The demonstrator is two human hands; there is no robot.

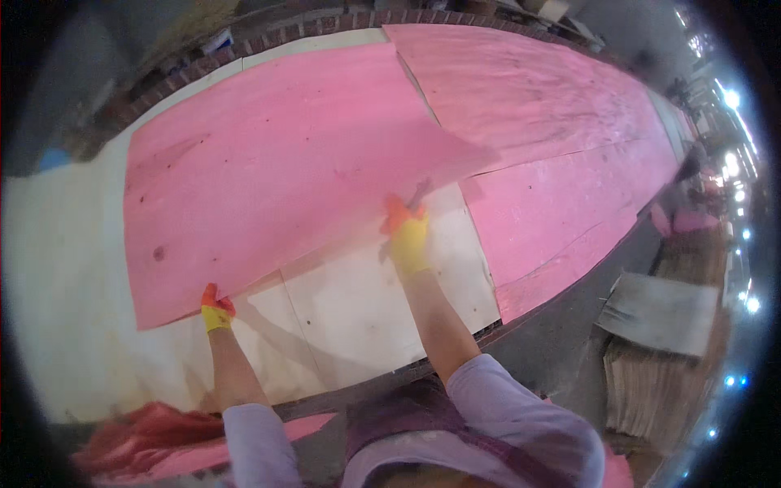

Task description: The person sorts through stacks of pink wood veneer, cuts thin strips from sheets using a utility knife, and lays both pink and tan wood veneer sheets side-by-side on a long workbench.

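Pinching the near edge of a pink sheet (277, 154) with the left hand (217, 307), close to the corner, with fingers (210, 294) narrow and folded over the rim. Reaching to the same edge, farther right and farther out, with the right hand (407, 232), too blurred to tell how far open, or whether gripping the sheet or just touching it. Wearing orange-and-yellow gloves (411, 250) on both. Having the sheet spread beyond both hands, over pale boards (366, 309), with its right corner blurred past the right hand. Leaving those boards uncovered between the hands. Facing a far pink piece (529, 89) beyond and right of the right hand, and a near pink piece (561, 220) just right of that hand. Also showing a red heap (154, 435) nearer than the left hand, and a stack (651, 398) topped by a grey board (663, 313), well right of the right hand.
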